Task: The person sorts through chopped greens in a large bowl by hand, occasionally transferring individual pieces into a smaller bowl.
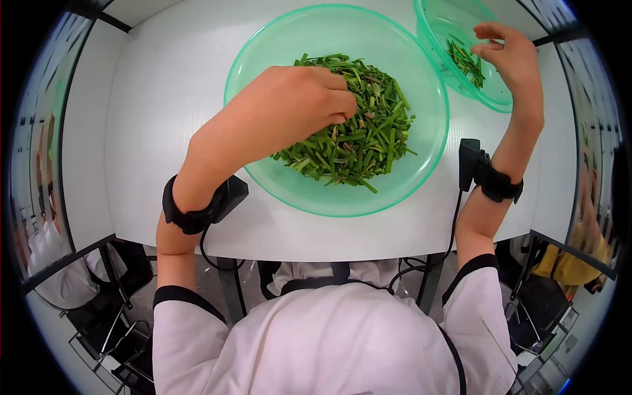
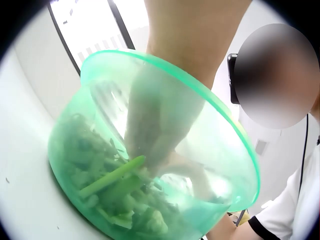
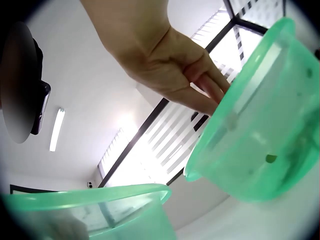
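White desk with pale side panels; big green bowl sits mid-desk, back from the near edge, holding a heap of cut greens, and a small green bowl is just beside it toward the far right corner, a few cut stems inside. Hands: left hand is down at the heap, fingers curled, can't tell if gripping any; right hand is over the small green bowl, fingers loosely bent, thumb apart, nothing visible in it.
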